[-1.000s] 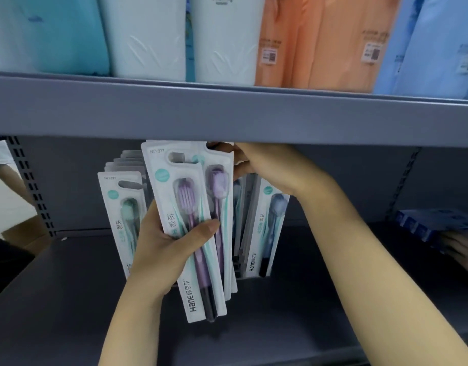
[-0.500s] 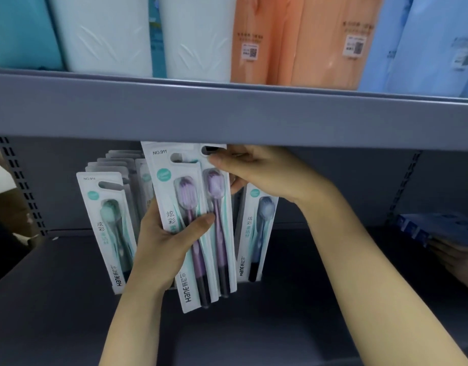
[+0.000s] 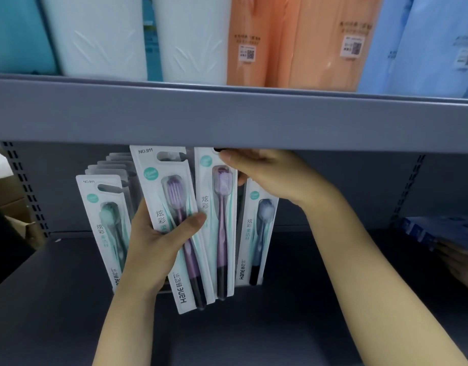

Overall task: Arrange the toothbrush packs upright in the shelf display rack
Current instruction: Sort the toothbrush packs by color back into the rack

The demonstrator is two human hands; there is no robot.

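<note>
My left hand point(image 3: 158, 240) grips a white pack with a purple toothbrush point(image 3: 174, 223), held upright and tilted slightly left, thumb across its front. To its right, my right hand point(image 3: 264, 173) pinches the top of a second purple toothbrush pack point(image 3: 218, 220) just under the upper shelf's front edge. A row of green toothbrush packs point(image 3: 103, 228) hangs upright on the left. A blue toothbrush pack point(image 3: 256, 228) hangs on the right, partly behind my right wrist. The hooks are hidden by the shelf edge.
A grey upper shelf point(image 3: 227, 117) carries teal, white, orange and blue packages point(image 3: 293, 40). The grey lower shelf point(image 3: 254, 326) lies beneath the packs. Another person's hand point(image 3: 460, 262) holds a blue box point(image 3: 438, 231) at far right. A cardboard box point(image 3: 13, 217) sits left.
The second purple pack has shifted right and now hangs straighter beside the one in my left hand. My right hand moved from behind the packs to its top corner.
</note>
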